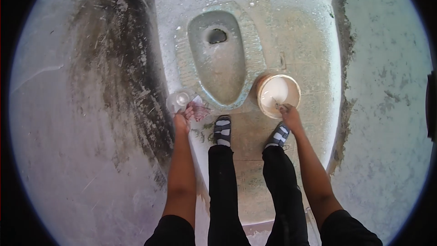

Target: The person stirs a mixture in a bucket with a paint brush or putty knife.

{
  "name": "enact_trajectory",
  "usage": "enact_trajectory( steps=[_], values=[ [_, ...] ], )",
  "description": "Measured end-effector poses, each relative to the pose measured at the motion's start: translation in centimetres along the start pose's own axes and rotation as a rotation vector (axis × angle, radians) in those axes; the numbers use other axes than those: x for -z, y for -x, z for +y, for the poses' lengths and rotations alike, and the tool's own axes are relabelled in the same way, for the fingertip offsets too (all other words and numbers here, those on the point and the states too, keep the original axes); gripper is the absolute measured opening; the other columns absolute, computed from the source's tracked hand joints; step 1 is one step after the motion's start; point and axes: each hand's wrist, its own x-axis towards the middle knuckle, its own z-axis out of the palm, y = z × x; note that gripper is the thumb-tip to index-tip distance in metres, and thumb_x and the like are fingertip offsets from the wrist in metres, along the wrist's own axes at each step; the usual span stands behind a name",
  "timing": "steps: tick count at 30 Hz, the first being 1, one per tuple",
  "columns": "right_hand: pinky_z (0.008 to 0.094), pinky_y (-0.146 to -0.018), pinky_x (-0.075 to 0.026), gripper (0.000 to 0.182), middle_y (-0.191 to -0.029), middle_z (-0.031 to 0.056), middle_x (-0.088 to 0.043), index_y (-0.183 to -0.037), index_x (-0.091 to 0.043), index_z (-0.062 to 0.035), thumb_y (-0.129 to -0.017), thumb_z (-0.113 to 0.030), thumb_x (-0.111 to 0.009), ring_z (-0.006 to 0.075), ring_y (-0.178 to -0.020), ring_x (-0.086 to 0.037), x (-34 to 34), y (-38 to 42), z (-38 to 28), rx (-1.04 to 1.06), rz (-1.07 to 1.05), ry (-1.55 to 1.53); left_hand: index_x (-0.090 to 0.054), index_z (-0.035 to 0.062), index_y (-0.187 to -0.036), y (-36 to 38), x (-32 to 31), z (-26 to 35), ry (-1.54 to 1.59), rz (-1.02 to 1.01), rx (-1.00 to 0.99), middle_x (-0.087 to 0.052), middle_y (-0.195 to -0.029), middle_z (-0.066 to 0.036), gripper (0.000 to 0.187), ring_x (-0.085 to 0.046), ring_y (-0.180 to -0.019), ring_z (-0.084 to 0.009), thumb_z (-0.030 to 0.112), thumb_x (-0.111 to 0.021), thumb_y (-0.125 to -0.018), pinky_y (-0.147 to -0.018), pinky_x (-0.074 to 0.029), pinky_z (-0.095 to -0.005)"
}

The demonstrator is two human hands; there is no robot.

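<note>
I look straight down at a squat toilet pan point(223, 59) set in a wet tiled floor. My left hand point(182, 119) holds a clear plastic bottle point(180, 100) with a reddish label, tipped toward the pan's near left corner. My right hand point(289, 115) grips the near rim of a small cream bucket point(278, 92) that stands on the floor to the right of the pan. My two feet in striped sandals point(222, 130) stand just behind the pan.
Stained, dark-streaked concrete walls close in on the left point(114, 86) and right point(387, 86). The tiled floor point(300, 41) around the pan is wet and speckled with foam. The pan's drain hole point(217, 35) lies at its far end.
</note>
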Motion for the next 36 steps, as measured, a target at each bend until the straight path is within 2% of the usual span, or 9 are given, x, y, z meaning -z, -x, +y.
enact_trajectory(
  steps=[2, 8, 9, 10, 12, 13, 20, 26, 36],
  values=[
    [0.0458, -0.078, -0.048, 0.03, -0.092, 0.0274, -0.063, -0.105, -0.062, 0.0013, -0.087, -0.021, -0.056, 0.0422, -0.091, -0.061, -0.2, 0.4, -0.1, 0.018, 0.044, -0.013, -0.027, 0.0151, -0.137, -0.6, -0.4, 0.6, -0.105, 0.039, -0.161, -0.065, -0.078, -0.02, 0.046, -0.059, -0.054, -0.0204, 0.009, -0.035, -0.092, -0.048, -0.048, -0.0285],
    [0.0422, -0.075, -0.048, 0.029, -0.089, 0.026, -0.064, -0.106, -0.061, 0.0018, -0.088, -0.021, -0.056, 0.0396, -0.084, -0.063, -1.5, 2.2, 1.8, -0.107, 0.144, -0.298, -0.022, 0.0106, -0.138, 9.7, -5.7, 2.4, -0.623, -0.056, -0.442, -0.063, -0.072, -0.021, 0.051, -0.056, -0.045, -0.0198, 0.003, -0.032, -0.089, -0.037, -0.043, -0.027],
    [0.0366, -0.058, -0.048, 0.028, -0.075, 0.0168, -0.063, -0.109, -0.061, -0.0019, -0.09, -0.022, -0.055, 0.0275, -0.063, -0.062, -2.0, 2.3, 2.6, -0.085, 0.18, -0.362, -0.022, 0.0106, -0.138, 11.2, -6.6, 1.9, -0.641, -0.073, -0.44, -0.063, -0.072, -0.021, 0.051, -0.056, -0.045, -0.0198, 0.003, -0.032, -0.089, -0.037, -0.043, -0.027],
    [0.0366, -0.058, -0.048, 0.028, -0.075, 0.0168, -0.063, -0.109, -0.061, -0.0019, -0.09, -0.022, -0.055, 0.0275, -0.063, -0.062, -1.0, 3.0, 1.6, -0.1, 0.196, -0.374, -0.02, 0.01, -0.139, 12.6, -7.3, 1.1, -0.701, -0.086, -0.381, -0.063, -0.075, -0.022, 0.052, -0.057, -0.045, -0.0215, 0.002, -0.031, -0.089, -0.038, -0.046, -0.0289],
    [0.0289, -0.042, -0.038, 0.024, -0.062, 0.0029, -0.051, -0.109, -0.06, -0.0095, -0.092, -0.025, -0.053, 0.0131, -0.048, -0.048, 1.1, 4.4, -0.7, -0.61, -0.03, -1.009, -0.018, 0.0094, -0.14, 15.5, -9.8, -0.7, -0.776, -0.113, -0.32, -0.063, -0.077, -0.023, 0.053, -0.057, -0.044, -0.0233, 0.001, -0.03, -0.089, -0.038, -0.049, -0.0308],
    [0.0224, -0.039, -0.025, 0.013, -0.056, -0.0067, -0.03, -0.096, -0.054, -0.0186, -0.094, -0.029, -0.047, 0.0058, -0.044, -0.032, 1.3, 4.9, -1.7, -0.643, -0.016, -1.128, -0.016, 0.0099, -0.14, 17.2, -11.4, -2.0, -0.711, -0.17, -0.253, -0.062, -0.083, -0.025, 0.053, -0.06, -0.049, -0.0255, 0.0, -0.03, -0.09, -0.044, -0.053, -0.0333],
    [0.0214, -0.04, -0.024, 0.013, -0.061, -0.0064, -0.033, -0.096, -0.048, -0.0212, -0.096, -0.033, -0.043, 0.0057, -0.044, -0.029, 0.9, 8.6, -3.8, -0.747, -0.045, -1.578, -0.029, 0.0088, -0.138, 21.6, -18.5, -10.5, -0.56, -0.361, -0.274, -0.052, -0.119, -0.023, 0.046, -0.064, -0.087, -0.0305, -0.001, -0.029, -0.093, -0.062, -0.06, -0.0372],
    [0.0213, -0.036, -0.023, 0.027, -0.057, -0.0065, -0.034, -0.12, -0.049, -0.0179, -0.096, -0.029, -0.045, 0.0038, -0.041, -0.03, 0.0, 10.6, -3.7, -0.683, 0.025, -1.601, -0.037, 0.0102, -0.138, 23.6, -23.3, -14.3, -0.76, -0.319, -0.554, -0.047, -0.127, -0.02, 0.054, -0.06, -0.097, -0.0299, -0.008, -0.028, -0.088, -0.068, -0.059, -0.033],
    [0.0208, -0.036, -0.021, 0.021, -0.056, -0.0077, -0.031, -0.112, -0.051, -0.0186, -0.094, -0.029, -0.049, 0.0031, -0.039, -0.026, 2.0, 10.6, -1.8, -0.664, 0.029, -1.479, -0.038, 0.004, -0.138, 24.0, -25.8, -16.7, -1.062, -0.336, -0.816, -0.043, -0.132, -0.022, 0.06, -0.054, -0.11, -0.0319, -0.015, -0.028, -0.081, -0.078, -0.058, -0.0345]
  ],
)
